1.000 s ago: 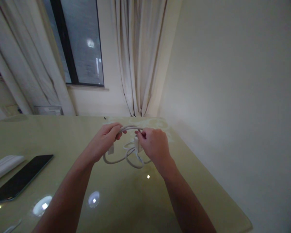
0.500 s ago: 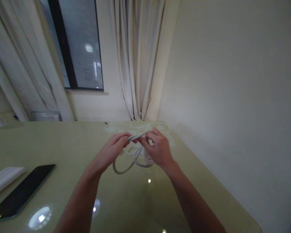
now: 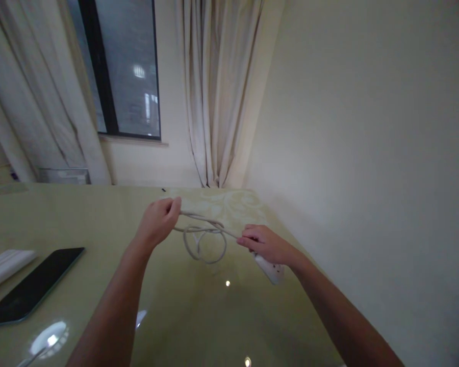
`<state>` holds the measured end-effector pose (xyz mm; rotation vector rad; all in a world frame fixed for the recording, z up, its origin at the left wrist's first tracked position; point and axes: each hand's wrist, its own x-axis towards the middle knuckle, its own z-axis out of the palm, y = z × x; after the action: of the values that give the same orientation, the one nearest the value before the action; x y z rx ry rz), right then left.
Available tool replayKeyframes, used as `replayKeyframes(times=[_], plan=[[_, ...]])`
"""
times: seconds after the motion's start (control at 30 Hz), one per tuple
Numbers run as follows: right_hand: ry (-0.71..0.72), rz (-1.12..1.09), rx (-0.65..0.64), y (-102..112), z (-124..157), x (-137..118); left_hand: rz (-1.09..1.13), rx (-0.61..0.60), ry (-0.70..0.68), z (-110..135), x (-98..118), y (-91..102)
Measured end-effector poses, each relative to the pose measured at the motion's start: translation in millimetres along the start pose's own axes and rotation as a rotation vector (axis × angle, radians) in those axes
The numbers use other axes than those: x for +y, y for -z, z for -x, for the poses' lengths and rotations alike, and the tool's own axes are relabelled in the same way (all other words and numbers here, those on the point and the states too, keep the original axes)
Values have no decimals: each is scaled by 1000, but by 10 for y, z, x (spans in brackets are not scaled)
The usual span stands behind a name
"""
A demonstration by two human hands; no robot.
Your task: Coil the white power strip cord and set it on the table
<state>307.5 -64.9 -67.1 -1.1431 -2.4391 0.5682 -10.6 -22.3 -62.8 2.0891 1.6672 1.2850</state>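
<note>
A pale grey power cord (image 3: 205, 261) stretches between my hands above the table, with a loop hanging in its middle. My left hand (image 3: 158, 219) is closed around the cord on the left side. On the right, my right hand (image 3: 265, 243) pinches the cord close to a white power strip (image 3: 271, 269). The strip hangs tilted under that hand, its socket holes partly in view and its upper end hidden by the fingers. What lies inside the left fist is hidden.
On the left of the glossy green table (image 3: 199, 326) lie a black flat tablet-like slab (image 3: 34, 283) and a white long object (image 3: 5, 267). A small dark bit (image 3: 163, 190) is near the far edge. Curtains (image 3: 218, 102) and a wall (image 3: 352, 153) stand beyond.
My hands have moved apart, the left one leftward and the right one rightward and down. The cord has been drawn out between them, and the power strip has shifted right.
</note>
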Motion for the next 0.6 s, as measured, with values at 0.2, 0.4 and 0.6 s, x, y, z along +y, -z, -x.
replayKeyframes(times=[0.2,0.4,0.6], plan=[[-215,-57,-49,288,624,475,-182,77,32,-24,-250,13],[-412,-94,103,428,901,685,-233,62,56,-22,-239,-149],[-405,-427,492,262,769,560,1,-72,37,-50,-294,-339]])
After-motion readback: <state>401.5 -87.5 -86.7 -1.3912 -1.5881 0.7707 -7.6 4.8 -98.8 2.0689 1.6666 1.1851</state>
